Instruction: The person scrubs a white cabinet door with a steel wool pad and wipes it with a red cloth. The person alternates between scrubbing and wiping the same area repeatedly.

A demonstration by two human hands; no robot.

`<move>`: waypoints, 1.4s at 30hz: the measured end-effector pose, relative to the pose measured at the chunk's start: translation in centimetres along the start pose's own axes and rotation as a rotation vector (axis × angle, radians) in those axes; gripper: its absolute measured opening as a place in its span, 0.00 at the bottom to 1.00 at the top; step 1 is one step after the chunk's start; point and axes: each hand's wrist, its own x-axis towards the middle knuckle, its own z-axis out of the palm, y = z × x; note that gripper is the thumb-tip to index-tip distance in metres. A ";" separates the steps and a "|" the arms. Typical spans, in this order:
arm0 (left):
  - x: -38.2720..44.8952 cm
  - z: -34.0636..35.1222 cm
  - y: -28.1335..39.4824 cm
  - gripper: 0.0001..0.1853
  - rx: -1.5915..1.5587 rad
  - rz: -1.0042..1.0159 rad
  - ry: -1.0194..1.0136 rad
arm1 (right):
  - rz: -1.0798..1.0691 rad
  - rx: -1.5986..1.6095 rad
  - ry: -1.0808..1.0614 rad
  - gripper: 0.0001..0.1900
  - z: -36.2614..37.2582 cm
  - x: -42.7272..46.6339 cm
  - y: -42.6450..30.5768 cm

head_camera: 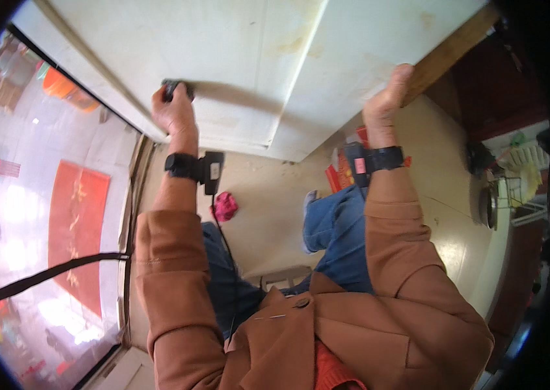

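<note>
A white panelled door (236, 53) with brownish stains stands before me. My left hand (175, 114) pinches a dark, rough scouring pad (171, 88), probably steel wool, against the door's face near its left raised moulding. A long shadow falls from this hand across the panel. At the door's right side, my right hand (383, 109) grips the edge by the bare wooden strip (450, 53), the thumb pointing up; some of its fingers are hidden. Each wrist wears a black strap with a small box, and a cable runs down from the left one.
A pink crumpled cloth (226, 206) lies on the floor between my legs, near a low stool (284, 277). Left of the door frame, a red mat (79, 234) and an orange bucket (60, 87) are visible. A wire rack (506, 192) stands at right.
</note>
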 end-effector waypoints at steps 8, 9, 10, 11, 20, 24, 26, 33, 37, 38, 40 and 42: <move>-3.2 -0.1 0.0 0.15 0.154 -0.254 -0.041 | 0.156 -0.073 0.022 0.36 0.3 0.1 -1.3; -3.0 0.0 0.0 0.15 0.111 -0.345 -0.042 | 0.145 -0.085 0.012 0.36 0.3 0.1 -1.2; -2.7 0.2 -0.1 0.15 0.085 -0.255 0.008 | 0.144 -0.098 0.016 0.35 0.3 0.1 -1.1; -2.2 0.4 0.0 0.15 0.085 -0.225 0.029 | 0.124 -0.124 0.008 0.35 0.2 0.2 -1.2; -2.6 0.1 -1.0 0.13 0.381 -0.103 -0.024 | 0.122 -0.113 0.002 0.29 0.5 0.2 -1.9; -2.0 0.3 -0.8 0.13 0.167 -0.093 -0.010 | 0.004 -0.149 -0.012 0.24 0.4 0.2 -1.8; -1.5 0.7 -0.6 0.13 0.199 -0.016 0.028 | 0.073 -0.171 -0.003 0.26 0.3 0.2 -1.8; -2.0 -0.1 -1.2 0.13 0.366 0.329 0.048 | 0.050 -0.195 -0.007 0.28 0.4 0.1 -1.9; -2.9 -0.5 -1.1 0.17 0.383 -0.258 -0.154 | 0.081 -0.190 -0.022 0.27 0.4 0.1 -2.0; -2.6 0.0 -0.9 0.15 0.280 -0.197 -0.077 | 0.071 -0.168 -0.020 0.27 0.5 0.1 -1.9; -2.2 0.6 -0.5 0.14 0.203 -0.118 0.038 | 0.052 -0.153 -0.031 0.26 0.5 0.2 -1.9; -1.7 1.0 -0.4 0.14 0.197 -0.033 0.053 | 0.012 -0.163 -0.064 0.25 0.4 0.2 -2.0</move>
